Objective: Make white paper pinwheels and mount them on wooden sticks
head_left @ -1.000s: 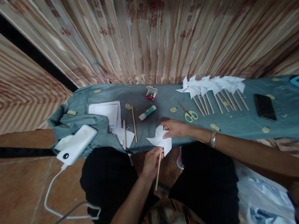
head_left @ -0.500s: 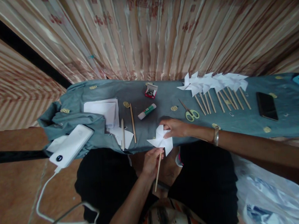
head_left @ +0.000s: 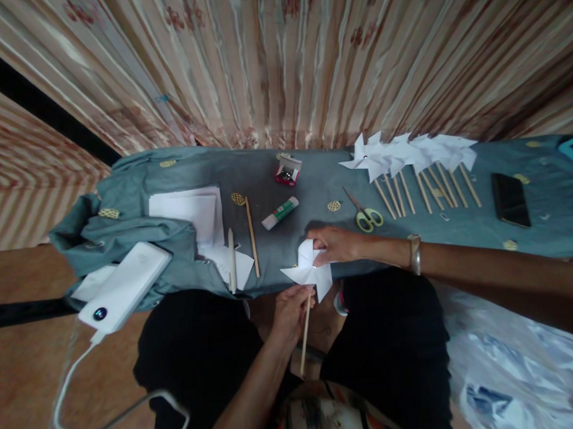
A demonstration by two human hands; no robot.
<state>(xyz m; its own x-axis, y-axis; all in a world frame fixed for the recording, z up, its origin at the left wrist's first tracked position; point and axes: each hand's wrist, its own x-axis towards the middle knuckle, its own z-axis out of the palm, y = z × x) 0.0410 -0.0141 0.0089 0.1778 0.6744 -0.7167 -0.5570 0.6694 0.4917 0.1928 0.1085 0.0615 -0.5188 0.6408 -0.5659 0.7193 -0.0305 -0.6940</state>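
A white paper pinwheel (head_left: 306,269) on a thin wooden stick (head_left: 305,341) is held between my hands at the table's front edge. My left hand (head_left: 291,309) is closed round the stick just below the paper blades. From the right, my right hand (head_left: 338,244) pinches the pinwheel near its centre, with the thumb at the middle and fingers behind a blade. Nearby lie a glue stick (head_left: 280,213) and scissors with green handles (head_left: 369,220). Behind them stands an open red box of pins (head_left: 287,172).
Finished pinwheels (head_left: 408,155) lie in an overlapping row at the back right, beside a black phone (head_left: 510,199). On the left are a stack of white paper (head_left: 185,207), a loose stick (head_left: 252,238), a pencil-like rod (head_left: 232,262) and a cabled power bank (head_left: 127,287). A curtain (head_left: 269,68) hangs behind.
The camera view has shifted slightly. Both hands keep the same grip on the pinwheel, and the stick's lower end sits a little lower in view.
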